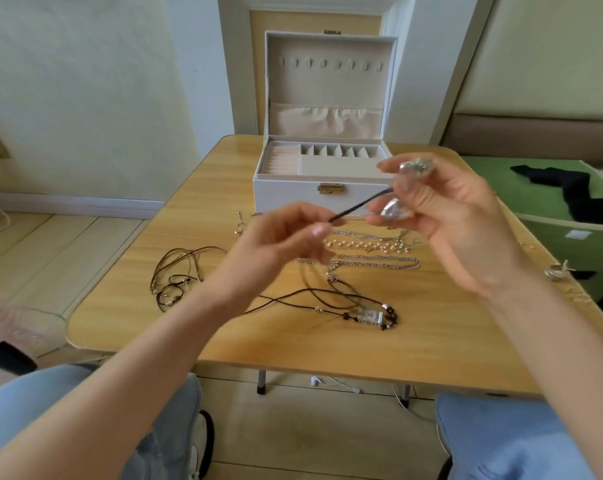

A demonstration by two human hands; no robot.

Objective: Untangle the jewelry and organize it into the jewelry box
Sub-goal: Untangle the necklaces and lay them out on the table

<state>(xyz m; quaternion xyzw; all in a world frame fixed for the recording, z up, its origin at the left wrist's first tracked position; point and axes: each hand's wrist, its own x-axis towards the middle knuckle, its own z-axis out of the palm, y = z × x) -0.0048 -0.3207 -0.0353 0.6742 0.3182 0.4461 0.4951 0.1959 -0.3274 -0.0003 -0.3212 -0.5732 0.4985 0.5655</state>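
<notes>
A: How does the cord (362,203) handle?
B: My read is light and soft, with no stiffness of its own. It runs taut only because both hands pull on it. It's thin and probably a bit slick, so pinch it, don't wrap. The silver pendants (394,210) look like the only weight on it. They're likely hard and may scratch if they knock together.
A: Where to hold?
B: Cord near its end with one hand, close by the pendants with the other. Pull gently, since a hard tug would tighten any knot.
A: Hands now?
B: Left hand (286,237) pinches the cord's free end between thumb and fingertip. Right hand (452,220) has its fingers curled round the other end and the pendants, but the exact grip is blurred.
A: Position?
B: The cord is lifted off the surface (431,337), between the two hands, in front of the open jewelry box (286,194).
A: Rest of the pile?
B: On the surface below the hands are a pearl strand (362,244), silver chains (379,263) and a beaded cord (369,317) nearest the person. Brown cords (175,271) lie off to the left, apart from the box. The beaded cord and chains overlap. I cannot tell if they're knotted.
</notes>
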